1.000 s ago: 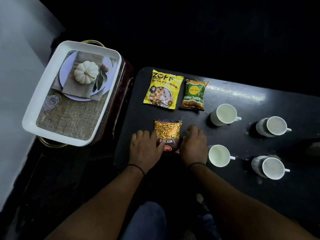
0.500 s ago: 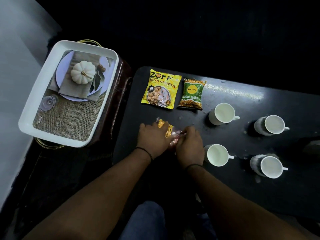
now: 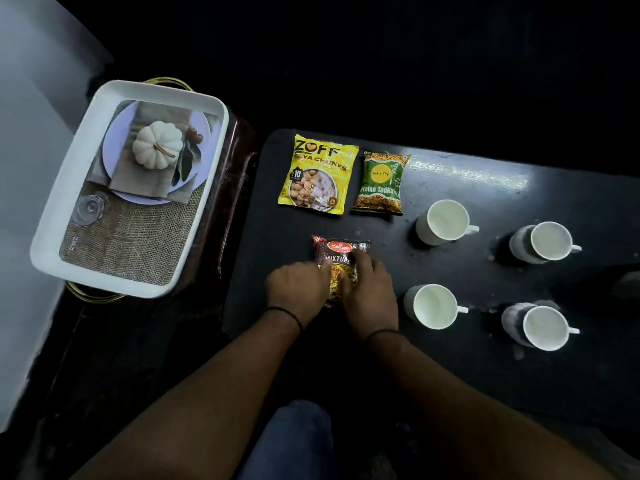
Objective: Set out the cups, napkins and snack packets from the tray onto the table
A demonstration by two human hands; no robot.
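Note:
A dark mixture snack packet (image 3: 341, 252) lies flat on the black table (image 3: 450, 368), its red logo end pointing away from me. My left hand (image 3: 298, 289) and my right hand (image 3: 369, 289) both press on its near half, fingers on the packet. Beyond it lie a yellow soya chunks packet (image 3: 317, 174) and a green snack packet (image 3: 381, 183). Several white cups stand to the right, among them one at the back (image 3: 443, 221) and one near my right hand (image 3: 431, 306). The white tray (image 3: 52, 216) sits to the left.
The tray's printed base shows a plate, a napkin and a white pumpkin (image 3: 157, 143). It rests on a dark stand (image 3: 228, 188) beside the table. A pale wall (image 3: 24, 133) runs along the left. My knee (image 3: 294, 441) is below the table edge.
Both hands lifted the mixture packet, turned it end for end and laid it flat again; its logo end now points away from me.

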